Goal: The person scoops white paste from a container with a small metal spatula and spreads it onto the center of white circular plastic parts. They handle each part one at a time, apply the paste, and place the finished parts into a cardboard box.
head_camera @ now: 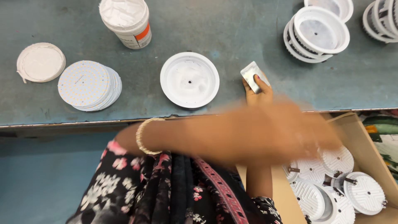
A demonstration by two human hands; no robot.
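My left hand (311, 139), a gold bangle on its wrist, reaches across my body to the right and is blurred by motion. It hovers over the near end of a cardboard box (361, 133) of white ribbed lamp housings (365, 193); whether it grips one cannot be made out. My right hand (258, 93) rests at the table's front edge, its fingers closed on a small flat grey scraper (251, 74). Just left of it, a white round housing (189, 79) lies open side up on the table.
An open tub of white paste (126, 20) stands at the back, its lid (40, 62) at far left. A stack of round LED discs (88, 85) lies beside the lid. Stacked white housings (317, 35) sit at the back right.
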